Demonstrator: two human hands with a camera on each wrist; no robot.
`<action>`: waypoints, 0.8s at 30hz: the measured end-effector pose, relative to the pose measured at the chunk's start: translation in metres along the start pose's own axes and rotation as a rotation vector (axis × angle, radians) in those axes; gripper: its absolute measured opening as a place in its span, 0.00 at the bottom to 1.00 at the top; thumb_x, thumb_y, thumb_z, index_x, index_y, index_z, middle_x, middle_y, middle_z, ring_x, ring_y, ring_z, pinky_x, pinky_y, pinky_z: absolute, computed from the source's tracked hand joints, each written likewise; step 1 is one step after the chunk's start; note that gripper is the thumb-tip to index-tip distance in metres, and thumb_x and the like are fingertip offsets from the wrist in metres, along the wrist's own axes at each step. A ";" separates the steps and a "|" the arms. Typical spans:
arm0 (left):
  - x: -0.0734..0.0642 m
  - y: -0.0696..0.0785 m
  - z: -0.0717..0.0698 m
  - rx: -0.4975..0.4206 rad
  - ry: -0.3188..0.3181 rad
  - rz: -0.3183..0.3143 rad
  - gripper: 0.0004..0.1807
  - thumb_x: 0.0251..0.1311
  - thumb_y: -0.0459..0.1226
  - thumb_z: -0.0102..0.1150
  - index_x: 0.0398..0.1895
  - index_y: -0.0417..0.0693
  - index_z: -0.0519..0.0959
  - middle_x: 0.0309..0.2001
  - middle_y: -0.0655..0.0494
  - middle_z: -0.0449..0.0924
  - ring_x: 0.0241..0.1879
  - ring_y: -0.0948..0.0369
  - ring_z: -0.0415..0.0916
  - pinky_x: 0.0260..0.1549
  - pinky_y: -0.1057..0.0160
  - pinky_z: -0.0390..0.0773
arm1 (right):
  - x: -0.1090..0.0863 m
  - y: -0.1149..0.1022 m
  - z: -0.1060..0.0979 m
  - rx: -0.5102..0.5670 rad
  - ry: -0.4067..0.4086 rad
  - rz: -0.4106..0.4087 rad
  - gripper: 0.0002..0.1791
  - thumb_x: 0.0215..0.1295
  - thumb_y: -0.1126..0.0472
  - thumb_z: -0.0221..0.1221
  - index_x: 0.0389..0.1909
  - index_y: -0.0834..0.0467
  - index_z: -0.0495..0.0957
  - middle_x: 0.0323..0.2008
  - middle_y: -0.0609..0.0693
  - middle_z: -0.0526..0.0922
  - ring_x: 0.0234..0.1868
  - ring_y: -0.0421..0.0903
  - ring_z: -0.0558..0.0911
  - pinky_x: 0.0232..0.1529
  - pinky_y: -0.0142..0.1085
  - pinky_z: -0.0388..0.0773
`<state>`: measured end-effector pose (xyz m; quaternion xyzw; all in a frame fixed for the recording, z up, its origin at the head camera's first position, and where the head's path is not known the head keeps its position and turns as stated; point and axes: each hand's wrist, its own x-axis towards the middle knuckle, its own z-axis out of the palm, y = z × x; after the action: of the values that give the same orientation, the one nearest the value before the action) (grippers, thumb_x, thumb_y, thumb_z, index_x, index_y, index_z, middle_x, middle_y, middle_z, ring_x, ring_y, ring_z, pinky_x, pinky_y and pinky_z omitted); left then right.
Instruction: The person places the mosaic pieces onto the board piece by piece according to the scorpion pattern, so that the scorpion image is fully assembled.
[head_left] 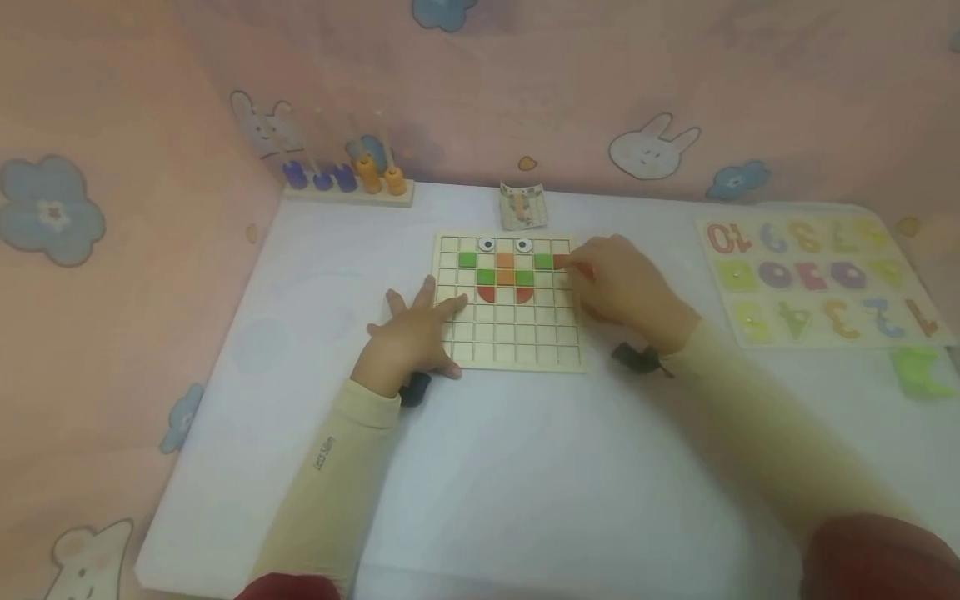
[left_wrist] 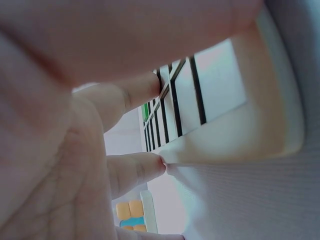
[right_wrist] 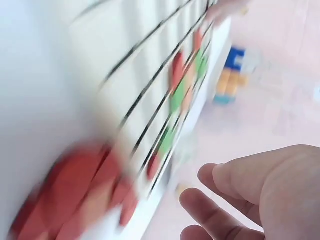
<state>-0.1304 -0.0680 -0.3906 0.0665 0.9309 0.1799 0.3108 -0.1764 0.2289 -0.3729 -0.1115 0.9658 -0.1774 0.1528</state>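
A square wooden grid board (head_left: 516,333) lies on the white table with coloured pieces in its far rows. Two round eye pieces (head_left: 523,245) top the pattern, above green squares (head_left: 467,260), orange squares (head_left: 506,277) and red rounded pieces (head_left: 487,293). My left hand (head_left: 408,337) rests spread across the board's left edge, its fingertips on the board and table. At the far right edge, my right hand (head_left: 626,287) is beside a red piece (head_left: 560,261); its thumb and fingertips (right_wrist: 192,200) show nothing between them. Loose red pieces (right_wrist: 82,175) lie by the board beneath this hand.
Behind the board stands a small picture card (head_left: 523,207). A bead counting stand (head_left: 348,193) is at the back left. A number puzzle board (head_left: 817,287) lies at the right, with a light green object (head_left: 918,372) in front. Patterned cloth (head_left: 525,108) lines the back.
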 end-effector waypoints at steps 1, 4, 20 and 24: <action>-0.001 0.001 0.000 -0.002 -0.002 -0.001 0.66 0.45 0.47 0.87 0.86 0.74 0.54 0.86 0.50 0.23 0.78 0.26 0.17 0.61 0.12 0.42 | -0.004 0.009 -0.004 0.000 0.002 0.025 0.22 0.80 0.54 0.53 0.66 0.58 0.81 0.60 0.59 0.81 0.63 0.59 0.71 0.71 0.56 0.65; -0.002 0.002 -0.002 -0.001 -0.005 -0.004 0.66 0.46 0.46 0.87 0.86 0.73 0.54 0.86 0.50 0.23 0.78 0.25 0.17 0.61 0.12 0.42 | -0.013 0.034 -0.009 -0.021 -0.013 0.079 0.24 0.81 0.52 0.53 0.68 0.60 0.80 0.64 0.61 0.78 0.69 0.62 0.68 0.75 0.60 0.59; 0.002 -0.001 0.002 -0.009 0.007 0.005 0.66 0.45 0.46 0.87 0.86 0.74 0.55 0.86 0.50 0.23 0.77 0.25 0.17 0.59 0.11 0.42 | -0.030 0.065 0.009 -0.172 0.040 0.005 0.21 0.78 0.53 0.61 0.64 0.58 0.84 0.54 0.57 0.84 0.56 0.59 0.72 0.64 0.58 0.71; 0.001 -0.001 0.002 -0.011 0.004 0.005 0.66 0.45 0.45 0.87 0.86 0.73 0.55 0.86 0.50 0.23 0.77 0.25 0.17 0.59 0.11 0.42 | -0.025 0.066 0.007 -0.123 0.056 0.054 0.20 0.77 0.53 0.61 0.60 0.60 0.85 0.52 0.59 0.85 0.55 0.59 0.72 0.65 0.59 0.70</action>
<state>-0.1303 -0.0677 -0.3931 0.0667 0.9304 0.1857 0.3090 -0.1614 0.2931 -0.3979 -0.0896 0.9814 -0.1167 0.1234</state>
